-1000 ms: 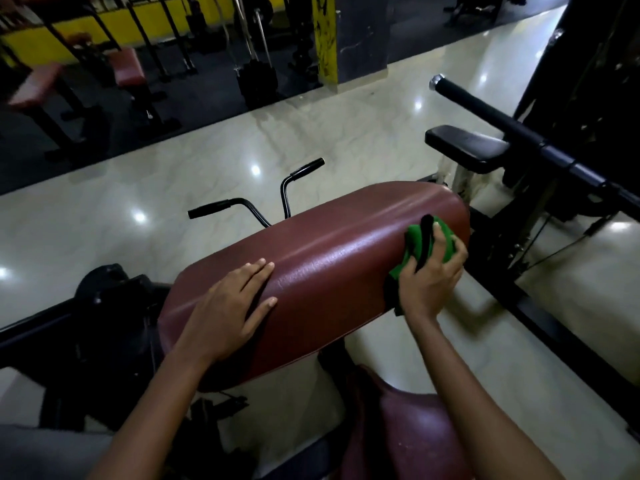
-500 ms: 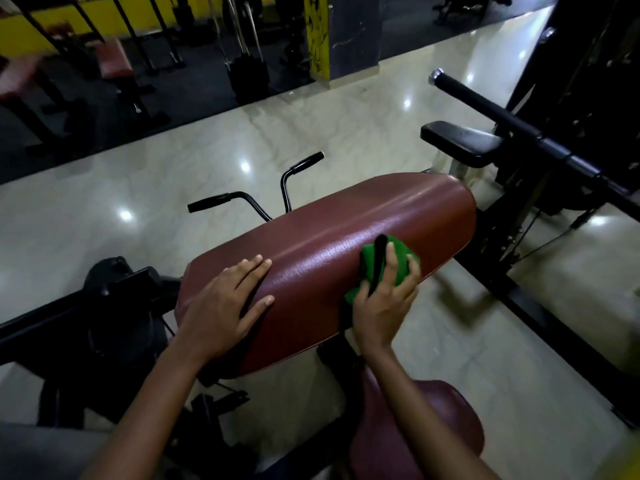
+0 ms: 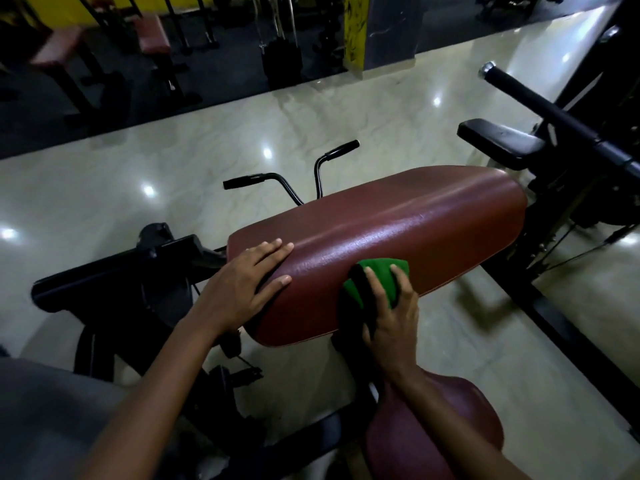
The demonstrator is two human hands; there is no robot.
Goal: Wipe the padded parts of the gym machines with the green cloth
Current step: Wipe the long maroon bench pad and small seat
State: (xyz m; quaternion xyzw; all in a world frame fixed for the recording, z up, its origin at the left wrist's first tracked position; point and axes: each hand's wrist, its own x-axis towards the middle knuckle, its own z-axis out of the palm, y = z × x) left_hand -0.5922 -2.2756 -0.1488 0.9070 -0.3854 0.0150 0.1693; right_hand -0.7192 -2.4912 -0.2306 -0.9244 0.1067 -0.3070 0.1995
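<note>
While my left hand [image 3: 247, 285] lies flat on the maroon pad [image 3: 398, 244] at centre frame, my right hand [image 3: 388, 313] clutches the green cloth [image 3: 379, 277] against the pad's near edge. Its long axis runs toward upper right, so unwiped length probably lies beyond my right fingers [image 3: 375, 282].

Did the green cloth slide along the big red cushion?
Yes. The green cloth slid from the red pad's far right end toward the resting left hand.
</note>
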